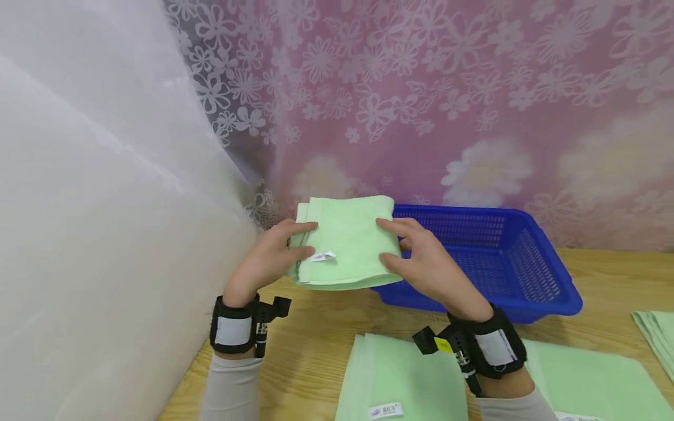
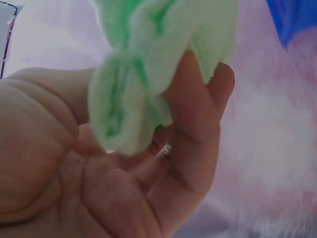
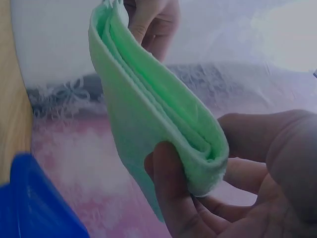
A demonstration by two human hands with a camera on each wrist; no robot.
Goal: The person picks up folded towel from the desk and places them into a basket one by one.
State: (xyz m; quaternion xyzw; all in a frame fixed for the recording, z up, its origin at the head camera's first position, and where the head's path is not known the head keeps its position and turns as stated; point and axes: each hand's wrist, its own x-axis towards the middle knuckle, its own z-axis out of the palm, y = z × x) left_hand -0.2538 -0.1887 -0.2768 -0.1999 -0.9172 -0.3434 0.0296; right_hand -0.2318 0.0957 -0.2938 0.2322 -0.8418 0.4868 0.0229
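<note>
A folded light-green towel is held up between both hands, in front of the left end of the blue basket. My left hand grips its left edge, thumb beside a small white tag. On the other side my right hand pinches the folded edge between thumb and fingers. The right wrist view shows the layers of the towel stacked inside the fold. Seen from the left wrist, the fingers curl round the bunched end of the towel.
Behind the right hand stands a blue plastic basket with mesh walls. Two folded green towels lie at the table's front, and another towel at the right edge. White sheeting borders the left; a pink floral curtain hangs behind.
</note>
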